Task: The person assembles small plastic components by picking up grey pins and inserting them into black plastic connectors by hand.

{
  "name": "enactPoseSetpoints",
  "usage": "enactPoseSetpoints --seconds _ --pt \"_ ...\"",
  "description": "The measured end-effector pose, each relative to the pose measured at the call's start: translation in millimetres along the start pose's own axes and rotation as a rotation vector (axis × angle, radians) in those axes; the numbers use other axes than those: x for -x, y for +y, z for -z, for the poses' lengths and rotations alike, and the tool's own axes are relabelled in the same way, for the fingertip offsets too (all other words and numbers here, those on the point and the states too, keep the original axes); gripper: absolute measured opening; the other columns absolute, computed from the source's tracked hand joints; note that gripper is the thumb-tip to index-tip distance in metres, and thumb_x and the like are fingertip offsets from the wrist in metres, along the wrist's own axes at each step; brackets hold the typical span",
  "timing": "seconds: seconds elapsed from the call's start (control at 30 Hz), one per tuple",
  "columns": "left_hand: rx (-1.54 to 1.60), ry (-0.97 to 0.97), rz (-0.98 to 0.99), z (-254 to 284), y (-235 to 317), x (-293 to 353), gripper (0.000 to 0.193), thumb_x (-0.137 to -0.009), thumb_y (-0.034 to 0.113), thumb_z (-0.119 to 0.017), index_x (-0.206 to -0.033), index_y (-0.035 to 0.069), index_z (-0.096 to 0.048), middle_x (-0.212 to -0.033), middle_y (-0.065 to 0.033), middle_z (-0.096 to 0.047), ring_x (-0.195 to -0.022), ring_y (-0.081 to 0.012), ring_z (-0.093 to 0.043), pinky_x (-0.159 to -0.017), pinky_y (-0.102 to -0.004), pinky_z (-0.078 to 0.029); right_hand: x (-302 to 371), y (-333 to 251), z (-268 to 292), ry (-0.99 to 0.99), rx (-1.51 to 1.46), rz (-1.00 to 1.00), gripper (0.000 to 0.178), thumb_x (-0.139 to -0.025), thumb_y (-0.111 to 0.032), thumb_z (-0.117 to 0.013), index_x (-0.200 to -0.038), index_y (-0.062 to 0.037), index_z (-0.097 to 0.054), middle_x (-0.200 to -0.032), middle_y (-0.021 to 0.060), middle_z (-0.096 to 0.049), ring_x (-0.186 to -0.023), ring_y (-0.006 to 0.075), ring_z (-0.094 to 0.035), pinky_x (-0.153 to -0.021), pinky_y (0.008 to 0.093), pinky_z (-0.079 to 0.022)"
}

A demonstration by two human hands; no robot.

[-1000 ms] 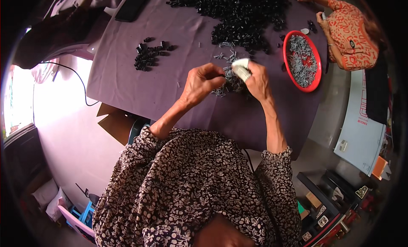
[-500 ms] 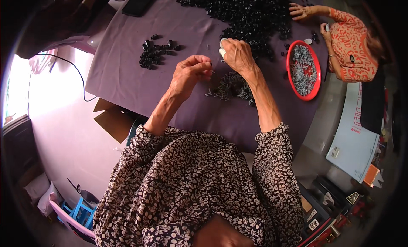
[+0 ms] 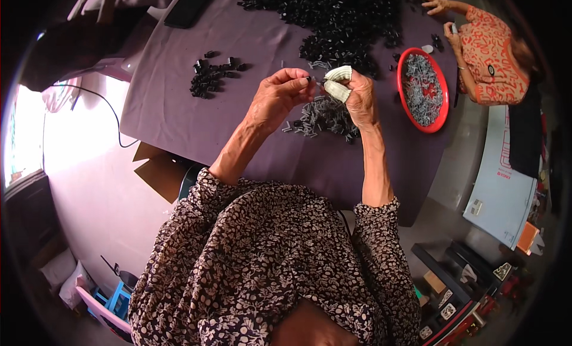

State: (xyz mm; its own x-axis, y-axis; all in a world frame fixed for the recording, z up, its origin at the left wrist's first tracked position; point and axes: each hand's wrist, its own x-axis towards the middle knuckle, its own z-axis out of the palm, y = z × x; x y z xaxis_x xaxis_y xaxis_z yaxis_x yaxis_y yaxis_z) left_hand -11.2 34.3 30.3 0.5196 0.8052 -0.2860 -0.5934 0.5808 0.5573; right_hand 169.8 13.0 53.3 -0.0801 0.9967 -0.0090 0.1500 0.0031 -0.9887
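Left hand (image 3: 281, 93): clamped on 1 small black piece (image 3: 308, 78), above surface (image 3: 179, 108). Right hand (image 3: 361, 102): 2 white finger covers (image 3: 338, 91), grip unclear. Around: grey pile (image 3: 326, 117), partly hand-hidden; black heap (image 3: 342, 21); red tray (image 3: 430, 129).

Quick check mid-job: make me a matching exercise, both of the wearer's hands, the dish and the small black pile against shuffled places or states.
Things
1. Left hand
2. Dish
3. Right hand
4. Small black pile

Places or states
A. wears white covers
B. lies left of both hands
C. pinches a dark piece
D. red, with grey pieces inside

Pairs: 1-C, 2-D, 3-A, 4-B
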Motion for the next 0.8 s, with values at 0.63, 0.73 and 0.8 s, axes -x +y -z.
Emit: enactPoseSetpoints --seconds 0.63,0.73,0.8 --pt "-0.274 0.027 0.124 -5.4 -17.3 13.0 0.008 -0.081 0.003 -0.057 -0.088 0.001 -0.058 -0.080 -0.0066 -0.061 -0.072 -0.0142 -0.059 -0.070 -0.0267 -0.050 65.3 9.3 48.9 0.168 0.995 0.027 0.013 -0.073 -0.003 -0.058 -0.086 -0.0002 -0.060 -0.080 0.0166 -0.059 -0.072 0.0353 -0.057 -0.062 0.0385 -0.044" --pt "-0.307 0.054 0.132 -2.5 -14.8 18.4 0.007 -0.082 0.002 -0.056 -0.088 0.002 -0.058 -0.081 -0.0073 -0.061 -0.074 -0.0147 -0.059 -0.072 -0.0278 -0.050 40.2 13.8 37.4 0.152 0.945 0.152 0.014 -0.072 -0.003 -0.058 -0.086 -0.0002 -0.060 -0.080 0.0161 -0.059 -0.072 0.0350 -0.057 -0.063 0.0385 -0.044" --pt "-0.324 0.084 0.138 -2.2 -13.3 19.4 0.007 -0.082 0.002 -0.056 -0.088 0.002 -0.058 -0.082 -0.0074 -0.062 -0.074 -0.0147 -0.059 -0.072 -0.0278 -0.050 25.8 18.0 30.5 0.133 0.970 0.188 0.013 -0.072 -0.002 -0.058 -0.085 -0.0001 -0.060 -0.080 0.0157 -0.059 -0.072 0.0350 -0.056 -0.063 0.0388 -0.045"
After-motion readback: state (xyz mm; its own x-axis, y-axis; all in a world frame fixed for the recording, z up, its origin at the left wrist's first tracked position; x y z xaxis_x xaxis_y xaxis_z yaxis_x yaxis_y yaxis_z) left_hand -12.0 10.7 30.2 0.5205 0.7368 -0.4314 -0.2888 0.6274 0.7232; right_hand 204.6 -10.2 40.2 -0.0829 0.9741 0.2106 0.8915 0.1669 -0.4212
